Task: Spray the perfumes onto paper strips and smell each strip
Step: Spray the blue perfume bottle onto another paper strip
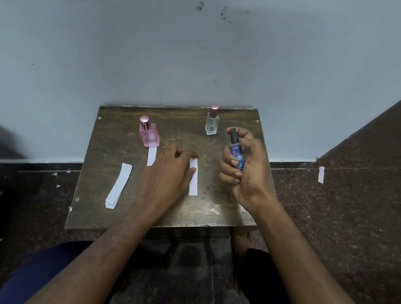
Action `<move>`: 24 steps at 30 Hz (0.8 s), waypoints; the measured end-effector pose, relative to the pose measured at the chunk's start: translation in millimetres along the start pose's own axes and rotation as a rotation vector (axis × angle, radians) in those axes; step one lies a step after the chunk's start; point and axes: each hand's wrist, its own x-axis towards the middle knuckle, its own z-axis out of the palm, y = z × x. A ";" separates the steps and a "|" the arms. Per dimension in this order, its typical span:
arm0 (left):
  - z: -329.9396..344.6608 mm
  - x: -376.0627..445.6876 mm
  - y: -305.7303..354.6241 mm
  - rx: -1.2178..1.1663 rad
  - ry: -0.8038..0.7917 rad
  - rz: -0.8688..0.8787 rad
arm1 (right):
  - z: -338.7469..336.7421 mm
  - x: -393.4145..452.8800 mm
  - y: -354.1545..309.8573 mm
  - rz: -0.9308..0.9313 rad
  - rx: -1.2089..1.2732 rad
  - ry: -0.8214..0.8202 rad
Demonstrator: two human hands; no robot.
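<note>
My right hand (245,167) grips the blue bottle (236,153) upright above the table's (110,146) right edge, its black top up. My left hand (167,173) presses flat on a paper strip (193,183); the strip's long side runs toward the back edge. The pink bottle (149,133) holds pink liquid.

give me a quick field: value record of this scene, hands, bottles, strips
surface: small dark wooden table set against a pale wall
right hand: grips the blue spray bottle, upright, above the table
left hand: fingers rest on a paper strip lying flat
pink bottle: upright, capped, a strip in front of it
clear bottle: upright, capped, near the far edge
spare strips: small stack at the table's left
floor: loose strip to the right
</note>
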 end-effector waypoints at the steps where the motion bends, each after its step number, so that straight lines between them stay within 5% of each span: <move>1: -0.5 0.3 0.5 -0.005 -0.004 -0.006 | -1.1 -0.8 -1.5 -0.002 0.026 -0.024; 15: 3.3 -0.6 -1.4 -0.014 -0.029 -0.002 | -7.4 -2.8 -4.9 -0.071 0.074 -0.001; 24: 2.2 3.8 -5.5 -0.314 -0.059 0.000 | -0.5 2.2 -1.7 -0.069 -0.053 0.079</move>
